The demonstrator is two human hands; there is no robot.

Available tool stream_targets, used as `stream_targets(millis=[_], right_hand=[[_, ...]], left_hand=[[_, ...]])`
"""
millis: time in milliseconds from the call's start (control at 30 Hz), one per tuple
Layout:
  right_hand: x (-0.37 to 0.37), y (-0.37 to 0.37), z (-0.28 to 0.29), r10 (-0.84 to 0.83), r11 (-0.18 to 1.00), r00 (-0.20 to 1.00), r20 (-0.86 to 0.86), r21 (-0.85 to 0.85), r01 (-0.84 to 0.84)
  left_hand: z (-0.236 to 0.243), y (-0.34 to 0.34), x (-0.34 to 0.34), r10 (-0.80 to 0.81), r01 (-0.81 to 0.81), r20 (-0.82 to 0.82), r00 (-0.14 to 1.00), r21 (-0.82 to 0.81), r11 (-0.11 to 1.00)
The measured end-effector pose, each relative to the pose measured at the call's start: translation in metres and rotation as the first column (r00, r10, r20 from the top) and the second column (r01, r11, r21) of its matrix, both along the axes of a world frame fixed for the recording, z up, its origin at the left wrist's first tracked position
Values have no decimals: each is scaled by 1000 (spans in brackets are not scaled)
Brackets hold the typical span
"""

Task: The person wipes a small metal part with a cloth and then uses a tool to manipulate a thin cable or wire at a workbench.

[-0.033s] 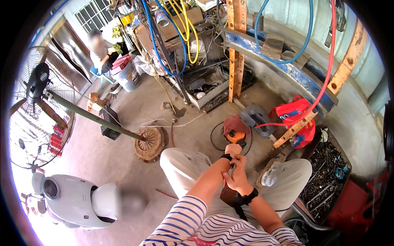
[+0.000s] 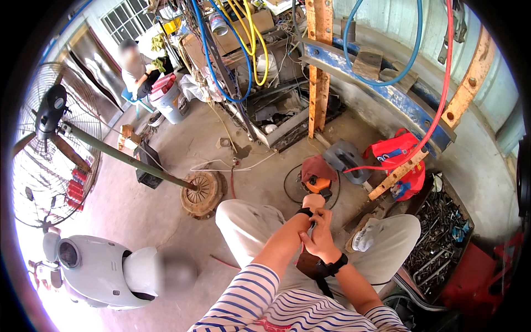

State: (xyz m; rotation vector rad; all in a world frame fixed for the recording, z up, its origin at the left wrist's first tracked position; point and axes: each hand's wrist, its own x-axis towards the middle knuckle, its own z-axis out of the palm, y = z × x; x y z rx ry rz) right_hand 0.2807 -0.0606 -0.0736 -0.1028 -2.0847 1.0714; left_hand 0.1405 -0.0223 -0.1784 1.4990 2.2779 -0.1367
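Observation:
My left hand (image 2: 315, 201) reaches forward between my knees, a black band (image 2: 304, 212) on its wrist; its fingers are bent away and mostly hidden. My right hand (image 2: 318, 237), with a black watch (image 2: 332, 267) on its wrist, is closed against my left forearm just below the band, around a small dark thing I cannot make out. Just beyond my hands is an orange-and-black object (image 2: 318, 183) with a maroon cloth (image 2: 316, 166) on it, beside a grey plastic case (image 2: 347, 161).
A fan (image 2: 53, 113) on a round base (image 2: 204, 202) and a grey scooter body (image 2: 97, 265) are left. A person (image 2: 141, 72) sits behind a bucket (image 2: 168, 105). Hoses (image 2: 251, 55) hang ahead. A red bag (image 2: 404, 177), tool tray (image 2: 437, 243) and blue rail (image 2: 376, 94) are right.

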Motion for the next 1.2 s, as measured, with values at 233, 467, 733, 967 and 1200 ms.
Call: stream_targets(millis=[233, 467, 733, 967, 1200], right_hand=[[1, -23, 9, 245, 896, 963, -114, -354, -270], [-4, 0, -3, 207, 945, 977, -47, -250, -212], [8, -27, 15, 285, 894, 948, -139, -319, -315], [10, 17, -10, 155, 909, 983, 100, -404, -102], [35, 92, -126, -80, 697, 747, 660, -499, 516]], left_hand=[[-30, -11, -9, 33, -37, -91, 995, -37, 999], [-23, -7, -11, 18, -20, -35, 999, -49, 999], [-18, -8, -2, -28, 22, -118, 993, -59, 998], [-1, -41, -3, 43, -91, 251, 967, 183, 979], [14, -68, 29, 132, -461, 972, 195, -28, 887]])
